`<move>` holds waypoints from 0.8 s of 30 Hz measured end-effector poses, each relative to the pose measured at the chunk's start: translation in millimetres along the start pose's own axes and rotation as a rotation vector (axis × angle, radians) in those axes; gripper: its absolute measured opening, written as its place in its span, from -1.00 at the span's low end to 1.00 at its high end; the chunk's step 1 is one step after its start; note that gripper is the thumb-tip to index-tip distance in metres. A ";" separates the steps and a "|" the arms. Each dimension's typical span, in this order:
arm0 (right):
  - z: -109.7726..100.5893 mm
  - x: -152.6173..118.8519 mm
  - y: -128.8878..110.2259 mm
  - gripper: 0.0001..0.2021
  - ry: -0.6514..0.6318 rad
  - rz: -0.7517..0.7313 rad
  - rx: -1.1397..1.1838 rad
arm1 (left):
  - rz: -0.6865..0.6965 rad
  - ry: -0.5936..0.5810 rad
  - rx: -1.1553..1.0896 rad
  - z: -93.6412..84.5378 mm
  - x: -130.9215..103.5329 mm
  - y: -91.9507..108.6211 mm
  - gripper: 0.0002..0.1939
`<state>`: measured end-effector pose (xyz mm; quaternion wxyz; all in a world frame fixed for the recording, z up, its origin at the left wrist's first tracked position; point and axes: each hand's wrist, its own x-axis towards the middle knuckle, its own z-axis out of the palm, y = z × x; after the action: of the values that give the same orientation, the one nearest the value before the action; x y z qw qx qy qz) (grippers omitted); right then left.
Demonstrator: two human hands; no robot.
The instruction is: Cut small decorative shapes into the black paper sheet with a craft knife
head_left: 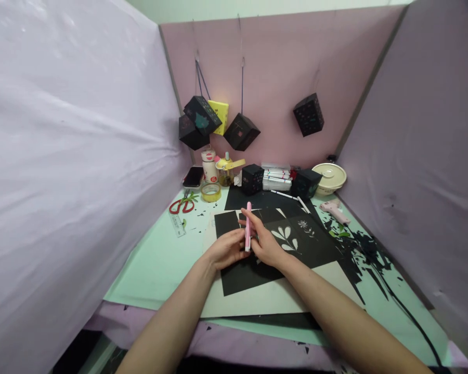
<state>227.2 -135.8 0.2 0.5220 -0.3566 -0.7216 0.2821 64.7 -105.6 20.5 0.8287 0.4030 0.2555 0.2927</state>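
A slim pink tool (248, 228), like a craft knife or pen, is held upright between both hands above the black paper. My left hand (229, 249) closes on its lower part from the left. My right hand (265, 243) grips it from the right, fingers wrapped around its far side. Beneath them lies black paper (242, 280) with a white leaf-shaped cut-out (286, 239) and a small pale flower drawing (306, 228). That paper rests on a large white sheet (265, 306).
Red-handled scissors (182, 206), a clear ruler (177, 224) and a tape roll (211, 192) sit at left. A pink glue gun (335, 211), its black cord and black scraps (368, 254) are at right. Black boxes (242, 132) hang behind. White markers (276, 178) and a lidded bowl (329, 178) stand at the back.
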 end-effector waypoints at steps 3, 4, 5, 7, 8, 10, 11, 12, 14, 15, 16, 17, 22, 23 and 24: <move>0.3 -1.3 -2.1 -0.11 0.019 -0.011 0.003 | 0.009 -0.035 -0.027 2.2 -1.9 1.2 -0.61; 0.0 -1.9 -2.4 -0.13 0.026 -0.012 0.004 | 0.018 -0.046 -0.030 2.5 -2.2 1.5 -0.61; -0.2 -2.5 -2.5 -0.14 0.028 -0.014 0.005 | 0.026 -0.059 -0.030 2.6 -2.4 1.6 -0.61; -0.3 -3.6 -2.4 -0.16 0.018 -0.026 0.004 | 0.037 -0.092 -0.017 2.1 -2.4 1.2 -0.59; -0.3 -4.1 -2.1 -0.16 0.011 -0.034 0.001 | 0.039 -0.110 -0.007 1.7 -2.3 0.6 -0.58; -0.1 -4.8 -1.4 -0.17 0.003 -0.046 -0.007 | 0.041 -0.141 0.017 1.2 -1.8 -1.5 -0.57; -0.2 -4.8 -1.1 -0.17 0.003 -0.043 -0.012 | 0.044 -0.149 0.029 1.1 -1.3 -3.0 -0.59; -0.3 -4.7 -0.8 -0.17 0.004 -0.038 -0.018 | 0.050 -0.152 0.041 1.1 -0.7 -4.5 -0.62; -1.0 -4.3 -0.2 -0.18 0.006 -0.022 -0.023 | 0.069 -0.145 0.062 1.0 0.6 -7.6 -0.70; -1.4 -4.1 0.2 -0.19 0.006 -0.015 -0.024 | 0.081 -0.138 0.073 0.8 1.3 -8.9 -0.72; -1.8 -3.9 0.6 -0.19 0.008 -0.011 -0.024 | 0.091 -0.130 0.083 0.5 1.8 -10.0 -0.73; -2.0 -3.8 1.0 -0.20 0.009 -0.010 -0.025 | 0.099 -0.122 0.093 0.0 2.4 -10.9 -0.73; -0.8 -3.8 1.9 -0.24 0.009 -0.009 -0.026 | 0.120 -0.084 0.168 -0.9 3.9 -13.1 -0.69; -0.3 -3.6 1.2 -0.27 0.016 -0.010 -0.023 | 0.123 -0.079 0.191 0.0 3.7 -12.9 -0.67; 0.0 -3.3 0.2 -0.31 0.032 -0.010 -0.023 | 0.127 -0.074 0.218 1.4 3.0 -12.3 -0.65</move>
<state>227.8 -138.4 -1.8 0.5308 -0.3634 -0.7180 0.2656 71.1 -110.4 10.7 0.7687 0.5164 0.2291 0.2999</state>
